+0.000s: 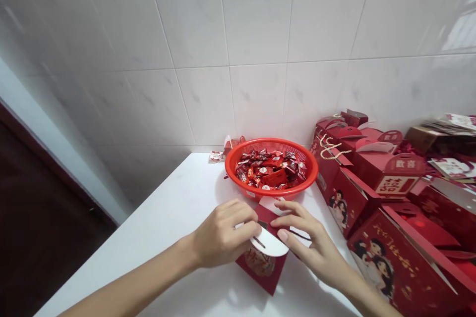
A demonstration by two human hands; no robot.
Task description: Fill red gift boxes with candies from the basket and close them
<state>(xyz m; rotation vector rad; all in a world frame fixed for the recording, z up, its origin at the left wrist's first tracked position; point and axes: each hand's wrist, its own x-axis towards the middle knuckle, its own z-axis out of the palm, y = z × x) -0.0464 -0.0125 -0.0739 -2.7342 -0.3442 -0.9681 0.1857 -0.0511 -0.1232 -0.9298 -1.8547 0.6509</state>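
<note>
A small red gift box (273, 277) with gold print on its front stands on the white table before me. Its top flaps are partly folded up, and one rounded flap (277, 247) shows its white inner side with a dark slot. My left hand (225, 233) has its fingers curled and pinches this flap from the left. On the right side, my right hand (310, 237) touches the box top with its fingers stretched and apart. The palm-side contact of both hands is partly hidden. Just behind the box sits a red plastic basket (234, 185) full of red-wrapped sweets (273, 171).
Many red gift boxes (399, 173), some with rope handles (330, 148), crowd the table's right side. Flat printed cards (453, 167) lie among them. Small white packets (215, 157) rest near the tiled wall (256, 94). The white table (174, 203) ends at the left.
</note>
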